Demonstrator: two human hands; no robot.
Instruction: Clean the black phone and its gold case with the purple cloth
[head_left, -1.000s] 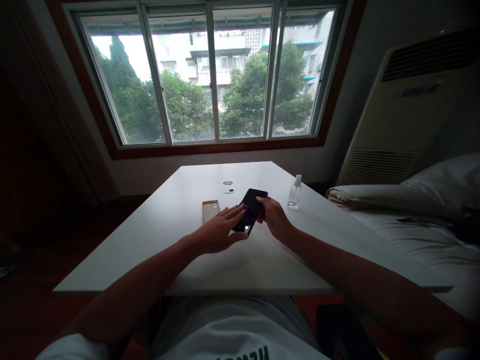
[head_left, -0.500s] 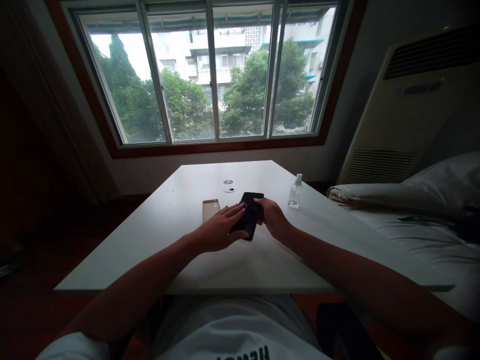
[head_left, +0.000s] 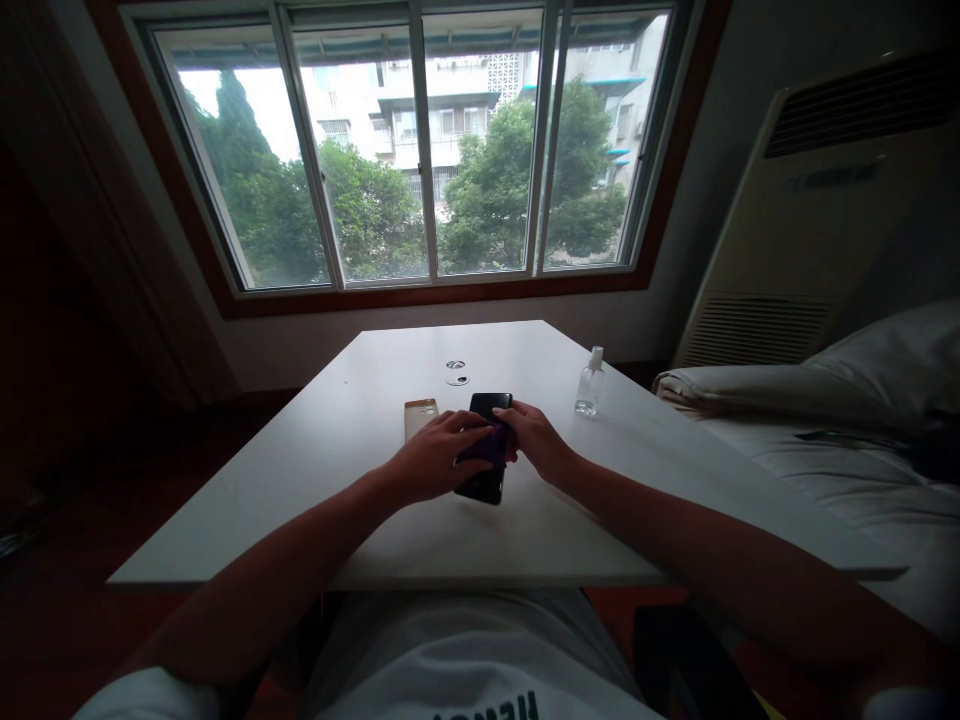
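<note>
A black smartphone (head_left: 484, 488) is held above the white table, its long side pointing away from me. My right hand (head_left: 538, 440) grips its right edge, thumb on the front face. Across the phone's middle lies my left hand (head_left: 435, 455), thumb and fingers bent around a dark purple cloth (head_left: 489, 446) pressed on the screen. The fingers partly hide the cloth. Just left of the phone, a clear phone case (head_left: 420, 412) with a gold-brown rim lies on the table, partly covered by my left hand.
On the white table (head_left: 300, 490) a clear spray bottle (head_left: 589, 384) stands to the right. Two small round markings or discs (head_left: 457, 380) are near the far side. A padded light cover (head_left: 780, 400) lies beyond the right edge. A window (head_left: 420, 150) is ahead.
The phone has come slightly nearer to me and to the left, and its tilt has changed. My left fingers have bent more around the purple cloth, which shows more now.
</note>
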